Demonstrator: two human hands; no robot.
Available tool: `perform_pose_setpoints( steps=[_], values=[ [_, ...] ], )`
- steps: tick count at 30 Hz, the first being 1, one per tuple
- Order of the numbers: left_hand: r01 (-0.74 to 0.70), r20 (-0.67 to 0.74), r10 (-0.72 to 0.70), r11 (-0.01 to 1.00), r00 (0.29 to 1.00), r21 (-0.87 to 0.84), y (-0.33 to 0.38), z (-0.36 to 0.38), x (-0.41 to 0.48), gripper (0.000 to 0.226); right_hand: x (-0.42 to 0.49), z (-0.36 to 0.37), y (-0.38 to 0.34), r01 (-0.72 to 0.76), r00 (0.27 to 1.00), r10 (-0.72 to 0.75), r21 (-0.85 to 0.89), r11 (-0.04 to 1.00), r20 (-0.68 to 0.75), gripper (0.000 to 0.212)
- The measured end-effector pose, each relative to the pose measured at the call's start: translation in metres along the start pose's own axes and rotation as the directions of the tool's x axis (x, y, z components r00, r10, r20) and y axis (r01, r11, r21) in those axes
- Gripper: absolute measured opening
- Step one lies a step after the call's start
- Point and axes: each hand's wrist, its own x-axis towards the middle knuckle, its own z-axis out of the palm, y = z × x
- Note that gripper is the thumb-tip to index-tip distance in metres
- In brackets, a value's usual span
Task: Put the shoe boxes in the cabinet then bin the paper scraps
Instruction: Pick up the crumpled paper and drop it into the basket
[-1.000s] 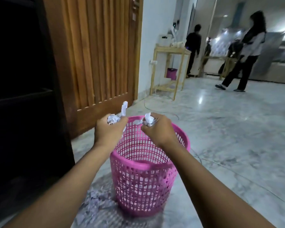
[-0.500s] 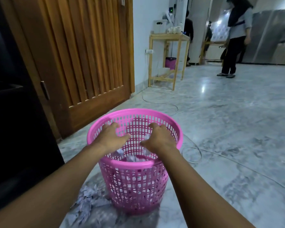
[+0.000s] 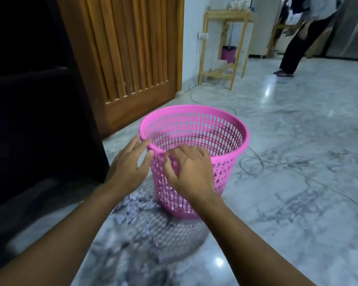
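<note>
Standing on glossy veined marble floor (image 3: pixel 298 141), the round pink lattice-walled bin (image 3: pixel 215 141) was flanked by shredded paper scraps (image 3: pixel 135 205) heaped at its base; left hand (image 3: pixel 130 166) and right hand (image 3: pixel 191 172) were spread empty beside its rim.

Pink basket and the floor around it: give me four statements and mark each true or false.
1. The pink basket stands upright on the floor. True.
2. Both hands hold crumpled paper. False: the left hand and the right hand are open and hold nothing.
3. Paper scraps lie on the floor beside the basket's base. True.
4. The basket sits on the wooden table. False: the table stands further back by the wall.
</note>
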Motion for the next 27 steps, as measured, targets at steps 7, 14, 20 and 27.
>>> perform_pose_setpoints(
  steps=[7, 14, 20, 27],
  values=[
    [0.431, 0.231, -0.432, 0.901, 0.872, 0.057, -0.065, 0.037, -0.130, 0.061, -0.112, 0.081, -0.013, 0.286, 0.913, -0.311, 0.129, 0.949, 0.264, 0.025],
    [0.430, 0.439, -0.616, 0.780, 0.653, 0.454, -0.091, 0.073, -0.253, 0.073, -0.184, 0.127, -0.016, -0.037, 0.445, -0.033, 0.056, 0.998, 0.895, 0.088],
    [0.147, 0.337, -0.353, 0.849, 0.873, 0.508, -0.113, 0.089, -0.279, 0.039, -0.238, 0.149, -0.018, -0.023, 0.725, -0.052, 0.100, 0.995, 0.686, 0.032],
    [0.356, 0.141, -0.394, 0.904, 0.908, 0.237, -0.126, 0.091, -0.260, 0.016, -0.220, 0.157, -0.022, -0.359, 0.735, 0.121, 0.232, 0.904, 0.667, 0.040]
  ],
)
